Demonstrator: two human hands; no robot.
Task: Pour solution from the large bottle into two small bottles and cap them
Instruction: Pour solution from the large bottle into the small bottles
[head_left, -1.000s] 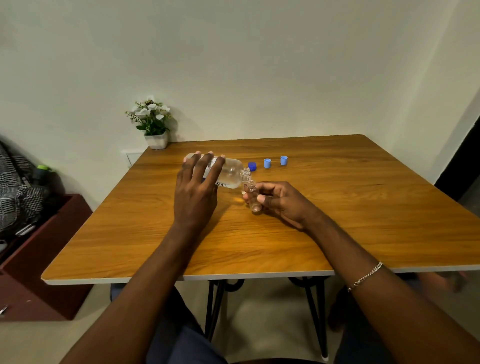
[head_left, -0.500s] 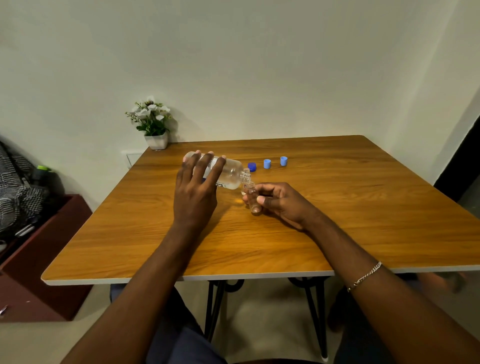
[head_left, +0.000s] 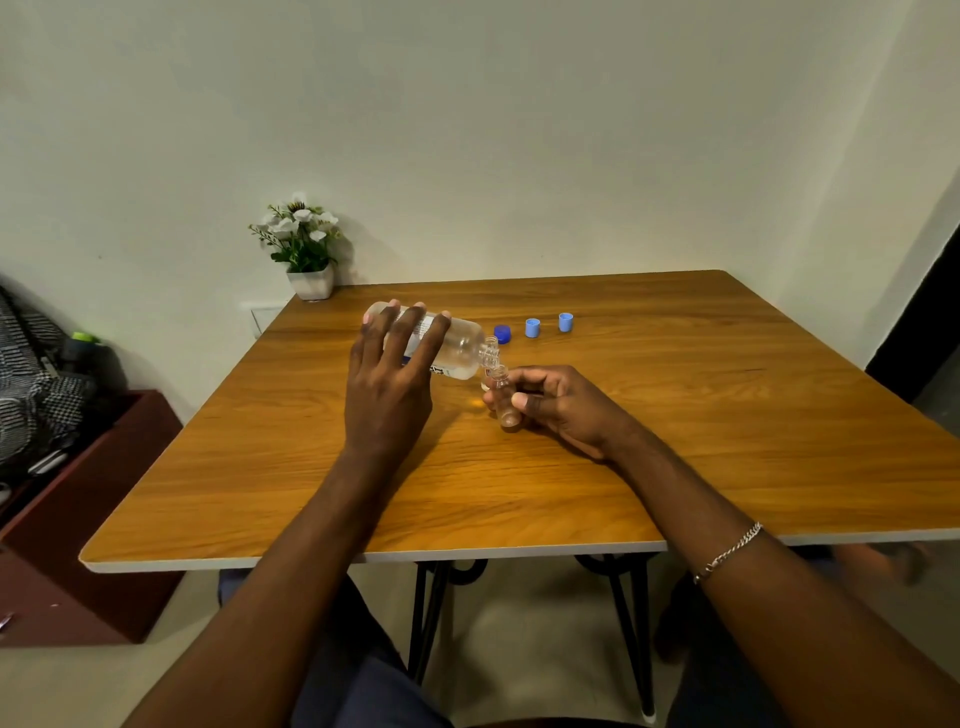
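My left hand (head_left: 389, 384) grips the large clear bottle (head_left: 457, 349), tipped almost flat above the table with its open neck pointing right and down. Its mouth meets the mouth of a small clear bottle (head_left: 503, 400), which my right hand (head_left: 558, 404) holds tilted just above the wooden table (head_left: 675, 441). A dark blue cap (head_left: 502, 334) and two light blue caps (head_left: 532, 328) (head_left: 565, 322) stand in a row behind the bottles. I cannot see a second small bottle; part of the large bottle is hidden by my fingers.
A small white pot of white flowers (head_left: 306, 254) stands at the table's back left corner, against the wall. A dark red box (head_left: 88, 509) with checked cloth sits on the floor to the left. The table's front edge is near my lap.
The large bottle's base has risen slightly, tipping the neck a little more toward the small bottle. Both hands stay in nearly the same place.
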